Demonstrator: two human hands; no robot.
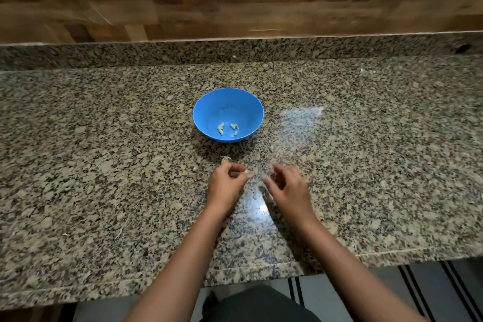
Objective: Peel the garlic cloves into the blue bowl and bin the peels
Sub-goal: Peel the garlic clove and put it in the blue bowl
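Head view: left hand [226, 181] pinches a peel [245, 171]; right hand [285, 187] blurred, grip unclear; a careless sweep could scatter loose peels [226, 160] off the bench's [104, 165] front edge.

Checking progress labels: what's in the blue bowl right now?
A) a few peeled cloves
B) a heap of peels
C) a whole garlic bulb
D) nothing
A: a few small pale peeled cloves lie on the bottom of the blue bowl, with no bulb or heap of peels in it.

Glossy speckled granite countertop [104, 138], smooth blue plastic bowl [206, 110], wood-plank wall [235, 2]
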